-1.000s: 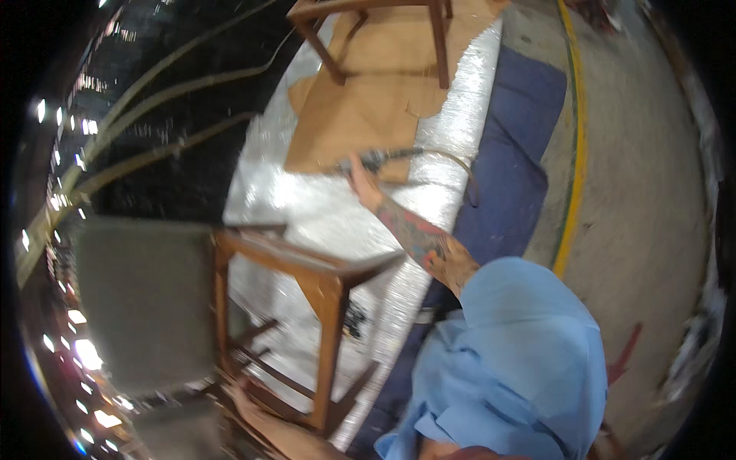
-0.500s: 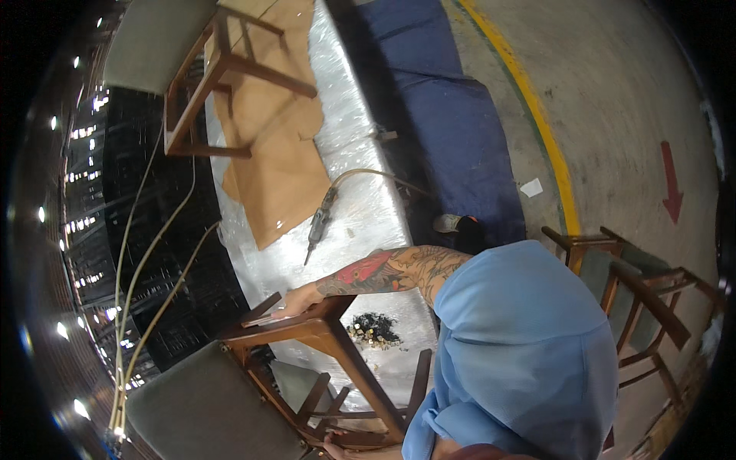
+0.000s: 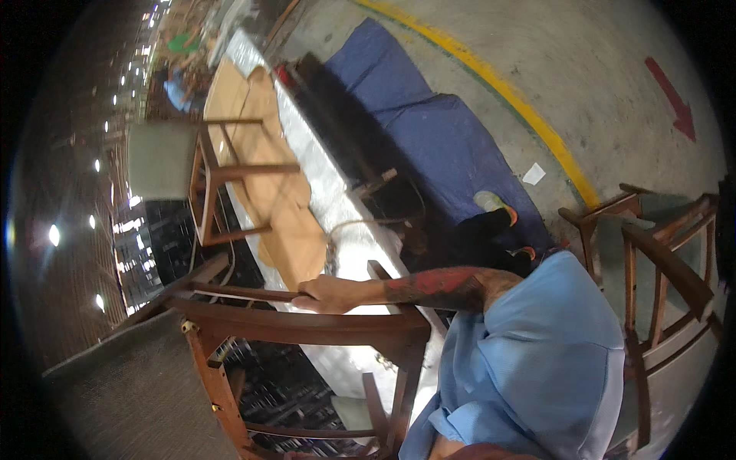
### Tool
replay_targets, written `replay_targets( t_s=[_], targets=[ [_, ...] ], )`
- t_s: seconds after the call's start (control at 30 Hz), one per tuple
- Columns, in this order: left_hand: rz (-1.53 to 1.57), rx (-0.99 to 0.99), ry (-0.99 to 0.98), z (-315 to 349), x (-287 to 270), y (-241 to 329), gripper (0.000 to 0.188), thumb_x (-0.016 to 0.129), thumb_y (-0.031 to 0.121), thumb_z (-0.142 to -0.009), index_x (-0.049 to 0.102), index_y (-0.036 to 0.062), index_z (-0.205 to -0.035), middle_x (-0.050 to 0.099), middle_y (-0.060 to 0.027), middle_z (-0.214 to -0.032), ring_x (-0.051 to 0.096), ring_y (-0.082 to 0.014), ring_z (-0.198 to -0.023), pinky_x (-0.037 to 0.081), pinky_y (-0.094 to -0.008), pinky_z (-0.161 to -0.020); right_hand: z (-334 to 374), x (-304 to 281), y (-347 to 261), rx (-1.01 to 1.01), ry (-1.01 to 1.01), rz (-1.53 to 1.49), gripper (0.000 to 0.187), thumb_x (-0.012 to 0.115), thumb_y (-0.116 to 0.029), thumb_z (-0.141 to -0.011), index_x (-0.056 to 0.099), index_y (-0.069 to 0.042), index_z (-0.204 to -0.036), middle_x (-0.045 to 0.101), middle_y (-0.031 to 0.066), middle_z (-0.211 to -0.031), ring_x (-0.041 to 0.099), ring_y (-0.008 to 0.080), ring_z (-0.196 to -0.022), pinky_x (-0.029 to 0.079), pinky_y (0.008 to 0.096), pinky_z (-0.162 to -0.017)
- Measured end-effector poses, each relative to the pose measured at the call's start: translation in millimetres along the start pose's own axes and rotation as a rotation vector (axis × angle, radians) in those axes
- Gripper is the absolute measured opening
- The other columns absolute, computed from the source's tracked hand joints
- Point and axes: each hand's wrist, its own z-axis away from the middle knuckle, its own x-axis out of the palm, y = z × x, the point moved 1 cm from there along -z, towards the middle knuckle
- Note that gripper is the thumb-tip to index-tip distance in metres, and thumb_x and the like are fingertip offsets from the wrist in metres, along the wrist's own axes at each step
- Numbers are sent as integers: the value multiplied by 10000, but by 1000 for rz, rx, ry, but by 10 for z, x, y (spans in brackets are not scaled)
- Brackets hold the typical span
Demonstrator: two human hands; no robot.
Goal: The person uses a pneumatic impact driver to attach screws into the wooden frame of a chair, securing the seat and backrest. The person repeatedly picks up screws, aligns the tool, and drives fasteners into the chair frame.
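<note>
A brown wooden chair (image 3: 307,326) with a grey padded panel (image 3: 130,383) is tilted in front of me, its legs and rails in the air. My right hand (image 3: 333,295), on the tattooed arm, is closed around a wooden bar at the chair's upper side. At the bottom edge, a sliver of my left hand (image 3: 295,455) shows against a lower rail of the chair; most of it is cut off. Below the frame lies a work table (image 3: 349,264) wrapped in clear film.
Another wooden chair (image 3: 253,172) rests on brown cardboard (image 3: 295,238) farther along the table. More chairs (image 3: 652,284) stand at the right. A blue sheet (image 3: 445,146) and a yellow line (image 3: 529,123) lie on the floor. A thin hose (image 3: 368,222) crosses the table's edge.
The chair has been raised and turned, and its frame fills more of the view. My right hand still grips it. My left hand has slipped mostly out of view. The whole scene has rotated.
</note>
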Motion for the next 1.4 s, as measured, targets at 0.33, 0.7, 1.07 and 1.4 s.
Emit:
replay_targets(
  t_s=[0.33, 0.7, 1.07, 1.4],
  targets=[
    [-133, 846, -41, -1748, -29, 4670, 553, 632, 246, -758, 549, -51, -1217, 581, -281, -1157, 596, -353, -1098, 472, -423, -918, 429, -2897, 646, 178, 926, -139, 497, 478, -470, -974, 630, -3, -897, 637, 183, -748, 632, 329, -681, 488, 433, -650],
    [74, 1653, -634, -1898, 4169, 10446, 507, 615, 213, -736, 595, -67, -1158, 634, -292, -1077, 631, -356, -1050, 474, -424, -906, 1728, -5834, 2948, 331, 1716, -915, 425, 588, -465, -935, 507, -116, -706, 469, 15, -544, 481, 174, -501, 406, 342, -527],
    [154, 1563, -754, -2862, 7322, 12479, 416, 556, 32, -672, 596, -56, -1077, 646, -296, -956, 623, -441, -965, 502, -463, -848, 1511, -7774, 4827, 484, 2228, -753, 453, 541, -462, -958, 351, -175, -664, 267, -38, -540, 275, 108, -431, 267, 315, -421],
    [630, 1186, -486, -3896, 7642, 11504, 393, 582, 6, -823, 564, -27, -1214, 647, -172, -1156, 596, -257, -1139, 430, -368, -1003, 744, -8916, 5955, 597, 2167, -612, 343, 563, -421, -933, 472, -122, -789, 402, 6, -649, 446, 167, -562, 385, 375, -532]
  ],
)
